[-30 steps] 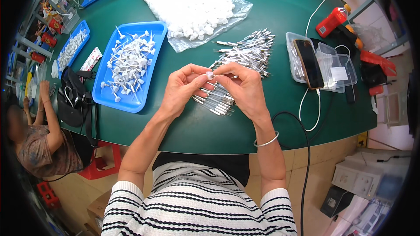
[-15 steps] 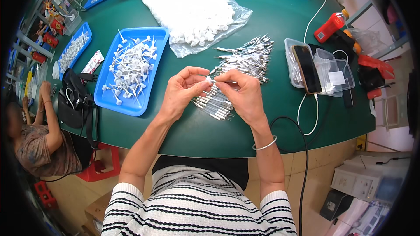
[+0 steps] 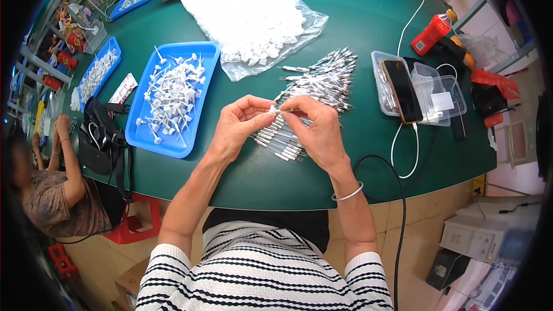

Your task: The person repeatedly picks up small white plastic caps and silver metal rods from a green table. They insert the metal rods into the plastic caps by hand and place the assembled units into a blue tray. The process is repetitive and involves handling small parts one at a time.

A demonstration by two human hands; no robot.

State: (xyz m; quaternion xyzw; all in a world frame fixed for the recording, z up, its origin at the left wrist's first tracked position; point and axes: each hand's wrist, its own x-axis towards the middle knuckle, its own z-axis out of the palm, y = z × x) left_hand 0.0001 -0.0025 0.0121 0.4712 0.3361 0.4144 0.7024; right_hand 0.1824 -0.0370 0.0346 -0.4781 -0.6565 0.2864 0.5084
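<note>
- Since the earlier frame, our hands barely shift; a thin stem (image 3: 281, 111) shows more clearly beside the white cap (image 3: 272, 109).
- Above the surface (image 3: 245, 190), inward from its near edge, our left hand (image 3: 233, 126) pinches the white cap; our right hand (image 3: 315, 129) seems to grip the thin stem.
- With only fingertips on it, the white cap could slip and get lost among the rods (image 3: 322, 83).
- Print on the red bottle (image 3: 431, 34), toward the surface's right edge, is too small to read.
</note>
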